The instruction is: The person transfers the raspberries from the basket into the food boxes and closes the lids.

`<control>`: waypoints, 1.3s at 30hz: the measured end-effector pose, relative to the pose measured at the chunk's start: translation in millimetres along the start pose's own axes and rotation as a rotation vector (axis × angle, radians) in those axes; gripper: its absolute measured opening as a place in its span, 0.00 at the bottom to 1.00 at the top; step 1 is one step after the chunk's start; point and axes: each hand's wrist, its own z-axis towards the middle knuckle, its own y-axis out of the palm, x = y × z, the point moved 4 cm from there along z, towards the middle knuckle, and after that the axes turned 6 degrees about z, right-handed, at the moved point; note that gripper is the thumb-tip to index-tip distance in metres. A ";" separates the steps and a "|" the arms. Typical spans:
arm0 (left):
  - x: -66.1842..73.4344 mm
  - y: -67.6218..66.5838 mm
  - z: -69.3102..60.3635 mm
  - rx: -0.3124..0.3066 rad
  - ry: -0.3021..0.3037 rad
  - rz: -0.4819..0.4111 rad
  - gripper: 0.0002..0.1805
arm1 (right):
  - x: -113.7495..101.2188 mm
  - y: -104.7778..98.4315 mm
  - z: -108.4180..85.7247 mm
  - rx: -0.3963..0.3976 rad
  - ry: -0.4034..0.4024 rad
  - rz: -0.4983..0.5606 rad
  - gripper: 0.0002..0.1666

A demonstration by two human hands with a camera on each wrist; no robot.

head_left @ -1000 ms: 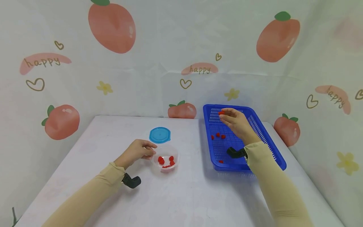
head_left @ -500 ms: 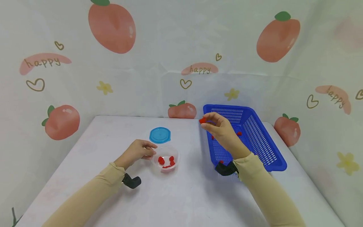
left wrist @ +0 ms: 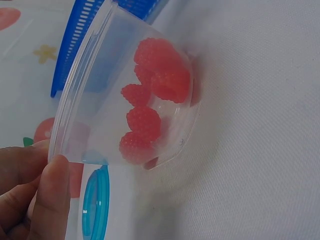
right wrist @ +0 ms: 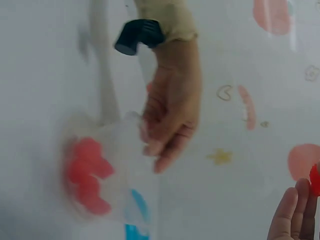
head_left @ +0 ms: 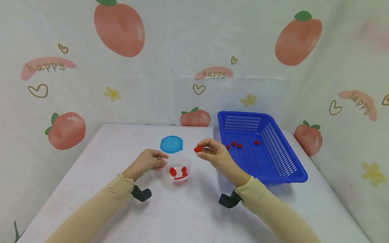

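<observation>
My left hand [head_left: 148,161] pinches the rim of a clear plastic tub [left wrist: 95,120] standing on the table. Several raspberries [left wrist: 145,120] lie at the bottom of this tub. Between the thumb and fingertips of my right hand [head_left: 217,157] is one more raspberry [head_left: 198,149], held above the table just right of the tub. In the right wrist view that raspberry shows only partly, at the right edge. Behind the tub lies a blue lid [head_left: 171,144], flat and apart from it.
At the right stands a blue plastic basket [head_left: 282,179] with slotted walls. Several raspberries [head_left: 239,145] lie on its floor, toward the left side. A white cloth backdrop [head_left: 158,98] with printed fruit rises behind the table [head_left: 188,216].
My right hand has moved left and lower with its raspberry, from over the basket to near the tub. The left hand and the tub have stayed in place.
</observation>
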 end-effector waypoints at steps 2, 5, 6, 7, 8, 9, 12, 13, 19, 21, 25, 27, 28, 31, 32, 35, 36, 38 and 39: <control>-0.1 -0.1 0.2 0.002 0.001 -0.002 0.17 | 8.8 5.0 0.3 -0.026 -0.002 0.013 0.18; -0.3 -0.1 0.4 0.004 0.003 0.002 0.17 | 22.7 10.9 0.9 -0.055 0.010 0.020 0.17; -0.4 -0.1 0.4 0.004 0.003 0.005 0.17 | 27.3 12.4 1.1 -0.060 0.017 0.018 0.17; -0.5 -0.1 0.4 0.004 0.003 0.006 0.17 | 32.1 13.5 1.4 -0.064 0.028 0.013 0.18; -0.5 0.0 0.5 0.004 0.004 0.007 0.18 | 36.8 14.8 1.7 -0.060 0.046 0.009 0.18; -0.7 0.0 0.5 0.005 0.003 0.010 0.18 | 41.5 15.7 2.2 -0.058 0.061 0.004 0.19; -1.1 0.0 0.5 0.005 -0.001 0.009 0.17 | 54.4 17.8 4.3 -0.033 0.097 -0.010 0.20; -1.0 -0.1 0.5 0.006 -0.002 0.008 0.17 | 58.3 18.1 5.2 -0.024 0.105 -0.015 0.20; 0.0 -0.1 0.2 0.007 -0.010 0.015 0.17 | 71.1 19.6 9.3 0.008 0.123 -0.042 0.18; 0.3 -0.1 0.1 0.007 -0.010 0.014 0.17 | 73.7 19.6 10.4 0.011 0.135 -0.048 0.18; -0.4 0.0 0.6 0.002 0.003 0.007 0.17 | 78.2 18.5 12.4 0.009 0.151 -0.070 0.18; -1.2 0.0 1.2 0.002 0.003 0.000 0.18 | 79.2 18.2 13.2 0.004 0.152 -0.082 0.18; -1.8 0.0 1.7 0.002 0.000 -0.003 0.18 | 79.4 18.3 13.6 0.000 0.149 -0.089 0.18; -2.2 -0.2 1.7 -0.003 -0.002 0.001 0.18 | 79.1 18.7 14.5 -0.009 0.146 -0.107 0.18; -2.4 -0.1 1.8 -0.001 -0.009 -0.003 0.18 | 78.9 18.9 14.8 -0.012 0.143 -0.114 0.18; -1.7 0.0 1.0 -0.006 0.000 0.000 0.19 | 78.7 19.0 15.6 -0.014 0.139 -0.131 0.18; -1.5 0.1 0.9 -0.005 0.002 -0.005 0.19 | 78.6 19.0 15.8 -0.014 0.138 -0.136 0.18; -1.5 0.2 0.9 -0.004 0.006 -0.013 0.19 | 78.5 19.1 16.4 -0.016 0.132 -0.147 0.18; -1.3 0.2 0.7 -0.006 0.013 -0.011 0.19 | 78.5 19.0 16.5 -0.016 0.132 -0.152 0.18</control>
